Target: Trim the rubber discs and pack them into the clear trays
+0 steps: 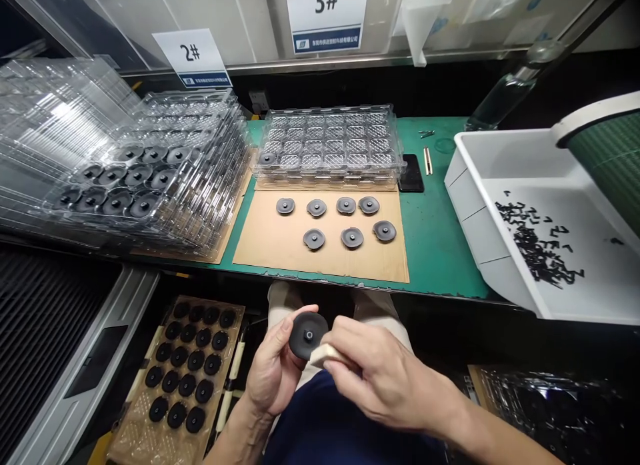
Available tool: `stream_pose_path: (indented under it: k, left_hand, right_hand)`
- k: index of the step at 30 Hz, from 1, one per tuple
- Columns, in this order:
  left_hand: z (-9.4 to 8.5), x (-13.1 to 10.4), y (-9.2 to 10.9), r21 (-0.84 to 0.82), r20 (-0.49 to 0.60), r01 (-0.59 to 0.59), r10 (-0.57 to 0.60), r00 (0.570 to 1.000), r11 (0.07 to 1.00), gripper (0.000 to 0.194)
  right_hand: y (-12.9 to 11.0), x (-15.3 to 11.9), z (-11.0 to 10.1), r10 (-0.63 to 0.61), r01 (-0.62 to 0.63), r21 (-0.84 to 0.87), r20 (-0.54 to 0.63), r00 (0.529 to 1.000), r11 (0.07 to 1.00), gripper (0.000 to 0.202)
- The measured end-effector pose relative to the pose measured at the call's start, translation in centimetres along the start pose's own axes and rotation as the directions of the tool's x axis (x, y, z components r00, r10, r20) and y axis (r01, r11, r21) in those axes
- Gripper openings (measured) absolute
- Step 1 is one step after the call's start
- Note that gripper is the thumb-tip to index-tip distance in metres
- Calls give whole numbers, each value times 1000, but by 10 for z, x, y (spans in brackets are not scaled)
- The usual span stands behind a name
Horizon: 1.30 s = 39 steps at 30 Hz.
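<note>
My left hand grips a round black disc with a small raised hub in its middle, thumb and fingers at its edge. Close beside it, my right hand pinches a cream-coloured block that meets or overlaps the disc's lower right edge; exact contact is hard to tell. Both hands are above my lap, in front of the table edge. Beyond them, several dark discs lie in two loose rows on a brown cardboard sheet.
Clear trays are stacked at the table's back and left. A white bin with small black scraps stands right, near a phone. A tray of black discs sits low at left; more trays lie low right.
</note>
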<state>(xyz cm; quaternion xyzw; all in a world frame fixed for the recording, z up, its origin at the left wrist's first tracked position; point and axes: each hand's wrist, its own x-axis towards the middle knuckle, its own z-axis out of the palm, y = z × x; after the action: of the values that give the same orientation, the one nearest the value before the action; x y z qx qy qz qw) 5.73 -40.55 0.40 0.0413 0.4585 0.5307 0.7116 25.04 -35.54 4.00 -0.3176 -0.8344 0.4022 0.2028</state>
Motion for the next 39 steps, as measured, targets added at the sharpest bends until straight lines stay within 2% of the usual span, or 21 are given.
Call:
stream_pose_path:
  k: [4, 9, 13, 16, 20, 25, 29, 32, 36, 39]
  left_hand:
    - [0, 2, -1, 43, 32, 14, -15, 999, 999, 44]
    - [0, 3, 0, 39, 19, 31, -32, 999, 999, 44]
    - [-1, 2, 0, 72, 83, 35, -41, 996, 997, 45]
    - [-2, 2, -3, 78, 103, 36, -44, 994, 996, 45]
    - [-4, 4, -8, 78, 164, 66, -78, 983, 995, 33]
    - [-5, 6, -10, 95, 138, 69, -81, 987, 993, 40]
    - [-3, 8, -9, 89, 167, 88, -102, 981, 992, 35]
    - [-1, 10, -9, 81, 140, 85, -95, 986, 993, 38]
    - [0, 11, -11, 78, 172, 132, -144, 974, 988, 39]
    - [0, 12, -11, 21, 155, 85, -87, 984, 996, 38]
  right_hand:
    - [2, 1, -2, 50, -58, -124, -73, 996, 991, 17]
    - [3, -1, -3, 42, -36, -137, 45, 998, 990, 15]
    - [4, -1, -5, 94, -98, -255, -29, 995, 962, 18]
    - [2, 0, -7, 65, -60, -272, 10, 998, 960, 18]
    - [-3, 3, -10, 18, -25, -330, -23, 1000, 944, 18]
    - [-3, 3, -12, 3, -2, -415, 1, 1000, 910, 17]
    - [-3, 5, -13, -69, 66, -386, 7, 998, 920, 19]
    - [-3, 7, -14, -51, 45, -420, -3, 999, 906, 18]
    - [-4, 9, -13, -100, 111, -428, 47, 994, 897, 20]
    - [-4, 9, -11, -76, 83, -439, 33, 997, 894, 18]
